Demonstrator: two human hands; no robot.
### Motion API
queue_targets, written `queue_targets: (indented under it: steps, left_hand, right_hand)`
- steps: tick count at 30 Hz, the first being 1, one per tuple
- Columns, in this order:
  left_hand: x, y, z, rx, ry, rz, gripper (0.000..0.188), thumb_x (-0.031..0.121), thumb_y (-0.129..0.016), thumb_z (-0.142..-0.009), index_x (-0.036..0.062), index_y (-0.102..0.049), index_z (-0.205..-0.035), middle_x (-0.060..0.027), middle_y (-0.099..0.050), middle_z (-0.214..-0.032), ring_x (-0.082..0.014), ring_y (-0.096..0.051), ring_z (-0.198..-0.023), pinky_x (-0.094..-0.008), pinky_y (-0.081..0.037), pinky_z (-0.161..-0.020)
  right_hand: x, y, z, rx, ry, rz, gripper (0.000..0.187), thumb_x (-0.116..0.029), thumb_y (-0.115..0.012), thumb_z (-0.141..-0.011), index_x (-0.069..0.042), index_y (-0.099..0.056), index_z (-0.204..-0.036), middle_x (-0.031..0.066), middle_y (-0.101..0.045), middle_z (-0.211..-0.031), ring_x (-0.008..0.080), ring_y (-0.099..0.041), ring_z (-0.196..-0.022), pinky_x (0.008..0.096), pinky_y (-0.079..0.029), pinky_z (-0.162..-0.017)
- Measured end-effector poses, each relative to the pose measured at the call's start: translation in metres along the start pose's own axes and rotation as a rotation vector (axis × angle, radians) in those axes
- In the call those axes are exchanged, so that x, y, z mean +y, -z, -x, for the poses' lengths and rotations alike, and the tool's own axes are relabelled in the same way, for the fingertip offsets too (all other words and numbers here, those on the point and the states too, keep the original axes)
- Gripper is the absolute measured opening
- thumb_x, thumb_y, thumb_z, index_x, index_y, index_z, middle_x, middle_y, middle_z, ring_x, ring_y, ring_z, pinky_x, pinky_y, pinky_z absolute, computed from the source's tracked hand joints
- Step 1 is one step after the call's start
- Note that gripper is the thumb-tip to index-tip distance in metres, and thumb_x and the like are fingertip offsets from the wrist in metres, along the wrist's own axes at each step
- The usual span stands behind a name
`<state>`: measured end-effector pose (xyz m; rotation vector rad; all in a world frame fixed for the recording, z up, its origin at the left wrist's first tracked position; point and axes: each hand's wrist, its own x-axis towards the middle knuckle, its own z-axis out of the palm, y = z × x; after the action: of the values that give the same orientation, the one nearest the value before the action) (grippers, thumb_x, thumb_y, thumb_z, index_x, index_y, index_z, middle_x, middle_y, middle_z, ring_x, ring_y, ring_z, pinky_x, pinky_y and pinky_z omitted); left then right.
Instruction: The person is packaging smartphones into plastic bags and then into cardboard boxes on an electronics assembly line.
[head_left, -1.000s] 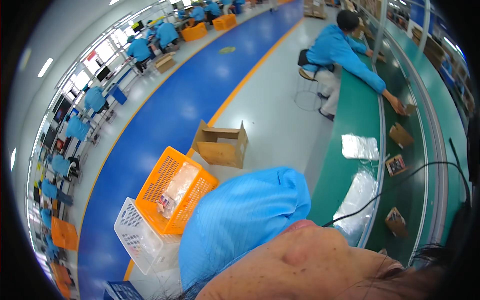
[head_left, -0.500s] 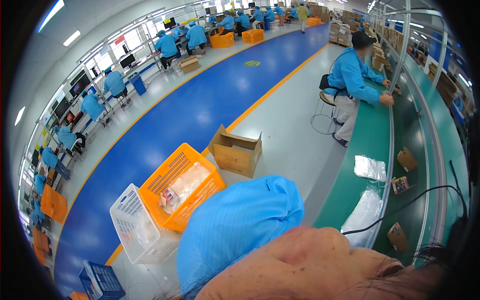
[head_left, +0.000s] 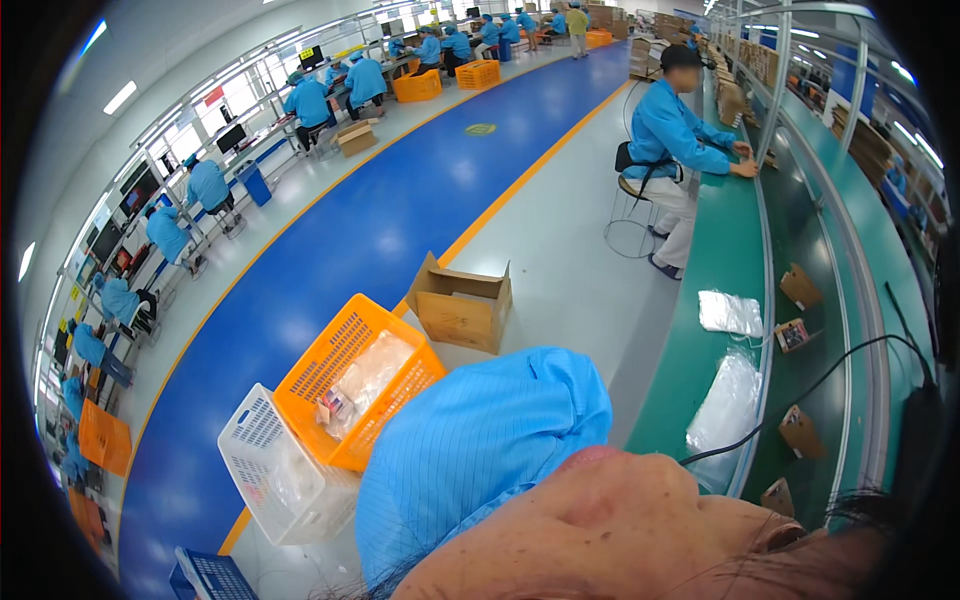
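Neither of my hands shows in the head view. My blue sleeved shoulder [head_left: 480,440] fills the lower middle and hides what lies behind it. To its right runs a green workbench [head_left: 655,420]. Stacked clear plastic bags [head_left: 724,402] lie on it, with a flatter pile of white plastic bags [head_left: 730,312] farther along. On the dark green belt beyond the metal rail sit several small brown cardboard pieces, among them a folded one [head_left: 800,287] and a small box with a printed face [head_left: 793,335].
An orange crate [head_left: 430,365] holding plastic bags stands beside a white crate [head_left: 250,425]. Behind them is an open carton [head_left: 455,318]. A seated co-worker [head_left: 665,130] has both hands at the belt's edge. A black cable [head_left: 840,362] crosses the belt. Farther off, people sit along benches.
The view has shifted a little, so most of the room sits farther left. Another brown cardboard piece shows at the belt's near end. The co-worker's hands have come closer together.
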<state>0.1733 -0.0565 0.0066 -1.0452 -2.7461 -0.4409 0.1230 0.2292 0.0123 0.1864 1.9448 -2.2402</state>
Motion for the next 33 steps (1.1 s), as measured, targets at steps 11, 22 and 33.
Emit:
queue_targets:
  steps: [11,22,33]
  left_hand:
    - [-0.01,-0.028,0.008,-0.07,0.083,0.115,0.052,0.026,-0.057,-0.084,0.0004,-0.043,-0.127,-0.0273,-0.024,-0.144,-0.0438,-0.03,-0.131,-0.0557,-0.025,-0.107]
    - [-0.015,-0.019,0.008,-0.012,0.116,0.006,0.053,0.028,-0.059,-0.081,0.0061,-0.045,-0.128,-0.0197,-0.028,-0.146,-0.036,-0.027,-0.136,-0.0495,-0.023,-0.11]
    - [-0.041,0.0,-0.017,-0.119,0.054,0.1,0.037,0.024,-0.064,-0.077,0.0046,-0.054,-0.107,-0.0178,-0.046,-0.123,-0.0323,-0.047,-0.111,-0.045,-0.041,-0.09]
  right_hand:
    - [-0.005,0.006,0.014,0.142,-0.178,-0.232,0.046,-0.032,-0.059,-0.091,-0.001,-0.05,-0.123,0.0097,-0.059,-0.111,0.0181,-0.058,-0.088,0.0279,-0.045,-0.068]
    - [0.006,0.08,0.038,0.422,0.424,0.815,0.048,-0.011,-0.053,-0.091,-0.006,-0.042,-0.137,0.0142,-0.056,-0.115,0.0235,-0.059,-0.087,0.0368,-0.048,-0.074]
    - [0.003,-0.029,0.086,0.344,0.389,1.51,0.06,-0.002,-0.067,-0.075,-0.018,-0.049,-0.13,0.0203,-0.045,-0.126,0.038,-0.05,-0.108,0.0441,-0.043,-0.082]
